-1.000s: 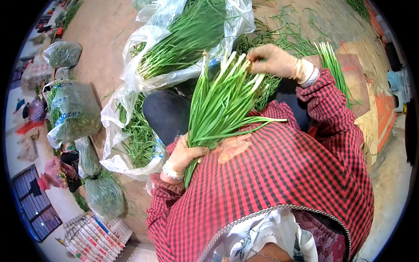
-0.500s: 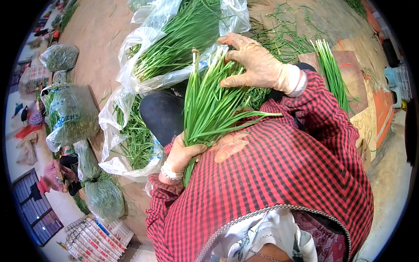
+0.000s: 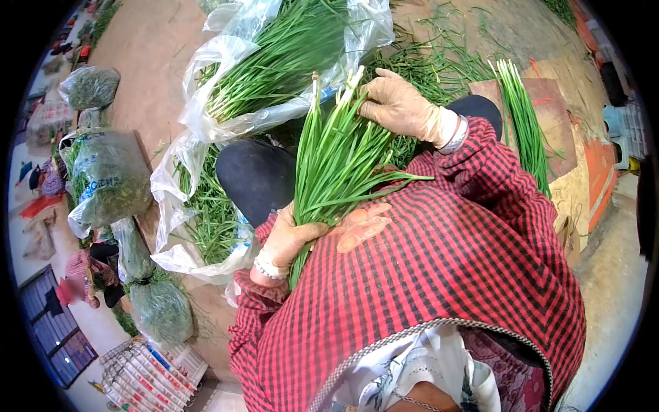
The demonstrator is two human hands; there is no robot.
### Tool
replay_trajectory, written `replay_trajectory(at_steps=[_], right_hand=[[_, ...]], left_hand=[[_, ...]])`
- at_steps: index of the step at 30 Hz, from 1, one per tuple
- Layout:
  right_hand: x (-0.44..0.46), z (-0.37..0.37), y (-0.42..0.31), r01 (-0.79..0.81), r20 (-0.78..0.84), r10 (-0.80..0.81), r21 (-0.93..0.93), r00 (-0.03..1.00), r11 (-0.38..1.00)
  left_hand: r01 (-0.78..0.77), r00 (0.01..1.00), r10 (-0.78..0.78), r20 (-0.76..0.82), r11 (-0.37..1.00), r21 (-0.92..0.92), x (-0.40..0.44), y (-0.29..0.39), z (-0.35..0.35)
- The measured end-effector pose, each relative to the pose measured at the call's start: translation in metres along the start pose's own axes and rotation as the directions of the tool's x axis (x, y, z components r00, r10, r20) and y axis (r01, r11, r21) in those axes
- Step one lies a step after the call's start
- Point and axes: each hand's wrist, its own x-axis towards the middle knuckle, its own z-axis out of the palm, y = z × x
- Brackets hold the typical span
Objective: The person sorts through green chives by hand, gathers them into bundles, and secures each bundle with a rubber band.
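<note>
A bunch of green stalks with pale ends fans upward across my lap. Gloved and wrapped round its lower, leafy part is my left hand. My right hand, also gloved, is at the upper right side of the bunch, fingers bent against the stalks near the pale ends; the fingertips are partly hidden, and what they pinch is too small to tell. Beyond the bunch, an open clear plastic bag holds many more green stalks. Another open bag with loose greens lies left of my knee.
A separate bunch of stalks lies on a brown board at the right. Loose greens are scattered on the floor ahead. Filled plastic bags stand at the left, with a person beyond them and a stack of crates lower down.
My right hand has moved off the pale ends, opened above the bunch, then come down with bent fingers at its upper right side. My left hand keeps its hold.
</note>
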Motion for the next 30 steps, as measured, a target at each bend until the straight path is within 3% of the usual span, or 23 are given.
replay_trajectory(at_steps=[2,5,6,8,9,10,12,14,15,16,17,19,20,21,22,24,26,30], right_hand=[[0.005,0.0,0.01,0.016,-0.037,-0.017,-0.032,0.999,0.999],[0.01,-0.008,0.006,-0.057,-0.076,0.079,0.248,0.994,0.967],[0.011,-0.011,0.005,-0.056,-0.078,0.078,0.245,0.994,0.968],[0.013,-0.015,0.004,-0.202,0.014,0.217,0.424,0.976,0.883],[0.014,-0.02,0.007,-0.148,0.024,0.151,0.393,0.988,0.908],[0.017,-0.015,0.022,-0.129,-0.105,0.183,0.389,0.978,0.912],[0.022,-0.038,0.054,-0.12,-0.167,0.253,0.558,0.953,0.821],[0.018,-0.073,0.09,-0.351,-0.272,0.49,0.43,0.828,0.832],[0.009,-0.076,0.103,-0.348,-0.272,0.487,0.43,0.83,0.833],[0.003,-0.075,0.112,-0.379,-0.398,0.336,-0.033,0.854,0.925],[0.0,-0.075,0.122,-0.369,-0.438,0.144,-0.487,0.887,0.792],[0.008,-0.071,0.056,-0.23,-0.349,0.19,-0.075,0.918,0.97],[0.011,-0.062,0.035,-0.212,-0.237,0.234,0.114,0.943,0.971],[0.011,-0.056,0.014,-0.027,-0.202,0.03,0.018,0.979,0.999],[0.011,-0.048,-0.006,0.11,-0.248,-0.184,-0.284,0.951,0.952],[0.014,-0.036,-0.038,0.067,-0.139,-0.121,-0.343,0.983,0.937],[0.022,-0.02,-0.026,0.054,-0.067,-0.067,-0.186,0.996,0.981],[0.024,-0.024,-0.01,-0.021,-0.095,-0.001,-0.224,0.995,0.974]], left_hand=[[-0.06,0.998,0.06,-0.003,0.998,-0.033,0.002,0.002,0.003],[-0.101,0.994,0.1,-0.036,0.994,-0.046,0.003,0.005,0.006],[-0.104,0.994,0.103,-0.034,0.993,-0.046,0.002,0.009,0.007],[-0.064,0.998,0.064,-0.007,0.996,-0.054,-0.002,0.016,0.005],[-0.068,0.998,0.068,-0.009,0.996,-0.056,-0.002,0.017,0.002],[-0.045,0.999,0.045,0.018,0.999,-0.005,-0.003,0.017,-0.002],[-0.021,0.999,0.019,0.042,0.999,0.045,-0.005,0.016,-0.01],[0.009,1.0,-0.008,-0.014,0.999,0.049,-0.012,0.013,-0.018],[0.006,1.0,-0.006,-0.011,0.999,0.044,-0.015,0.013,-0.021],[0.003,1.0,-0.002,-0.013,0.999,0.043,-0.016,0.011,-0.023],[0.002,1.0,-0.001,-0.011,1.0,0.031,-0.015,0.009,-0.024],[0.005,1.0,-0.005,-0.005,1.0,0.021,-0.01,0.005,-0.025],[-0.001,1.0,0.001,-0.004,1.0,0.016,-0.007,0.004,-0.025],[-0.009,1.0,0.009,-0.002,1.0,0.013,-0.005,0.003,-0.023],[-0.01,1.0,0.01,0.002,1.0,0.02,-0.004,0.005,-0.02],[-0.005,1.0,0.007,-0.027,0.998,0.056,-0.004,0.009,-0.013],[0.002,0.999,0.002,-0.048,0.997,0.077,-0.007,0.01,-0.011],[0.017,0.999,-0.014,-0.04,0.998,0.053,-0.008,0.009,-0.01]])
